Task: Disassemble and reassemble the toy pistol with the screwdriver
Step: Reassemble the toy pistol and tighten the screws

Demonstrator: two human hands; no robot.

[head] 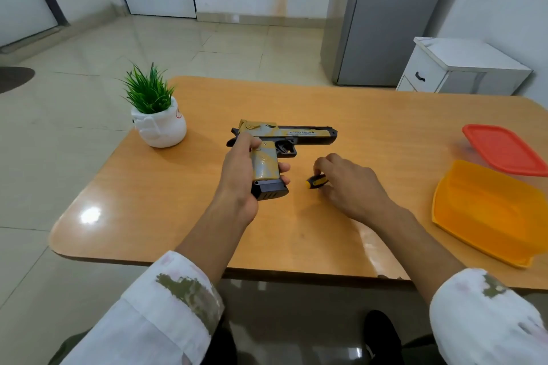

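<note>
A yellow, grey and black toy pistol (299,136) is held just above the middle of the wooden table (370,115), its barrel pointing right. My left hand (240,178) grips it by the handle, fingers wrapped round the far side, with the black magazine base sticking out below. To the right, my right hand (347,184) curls its fingers over a screwdriver (315,181) lying on the table. Only the yellow and black handle end shows; the shaft is hidden under the hand.
A small green plant in a white pot (158,124) stands at the table's left. An orange container (489,210) and its red lid (504,151) lie at the right edge. A white cabinet (456,68) and grey fridge (385,18) stand beyond the table.
</note>
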